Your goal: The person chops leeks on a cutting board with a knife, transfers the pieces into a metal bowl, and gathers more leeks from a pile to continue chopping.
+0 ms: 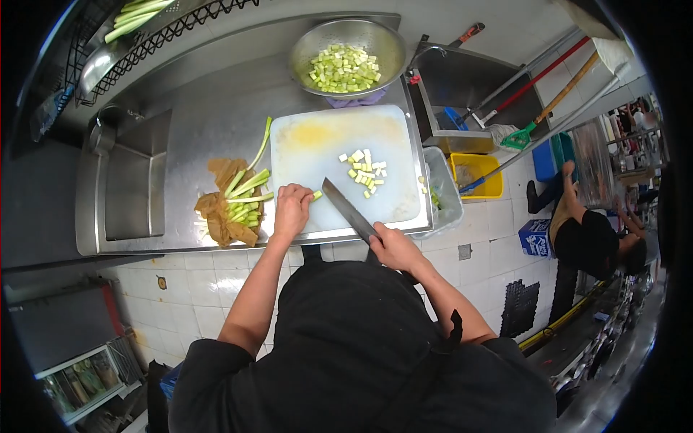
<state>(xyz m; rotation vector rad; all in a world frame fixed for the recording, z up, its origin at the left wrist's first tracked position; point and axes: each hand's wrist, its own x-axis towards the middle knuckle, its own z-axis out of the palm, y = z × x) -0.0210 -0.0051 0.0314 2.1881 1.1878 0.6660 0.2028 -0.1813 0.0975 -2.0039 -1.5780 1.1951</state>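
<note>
My right hand [393, 245] is closed round the handle of a large kitchen knife [346, 208], its blade angled up and left over the white cutting board [303, 155]. At the board's left front, my left hand [292, 209] presses down with curled fingers on a green celery stalk [317, 195], whose cut end pokes out towards the blade. Chopped celery pieces [366, 172] lie scattered right of the knife tip. Left of the board, celery stalks [249, 191] rest on crumpled brown paper [214, 209]. Behind the board stands a metal colander [303, 54] holding many celery pieces.
A sink [133, 195] is set into the counter at left. Right of the counter are a clear bin [442, 187], a yellow bucket [491, 177] and long-handled cleaning tools [559, 90]. Another person [592, 234] is seated at far right. More stalks [137, 18] lie on the upper rack.
</note>
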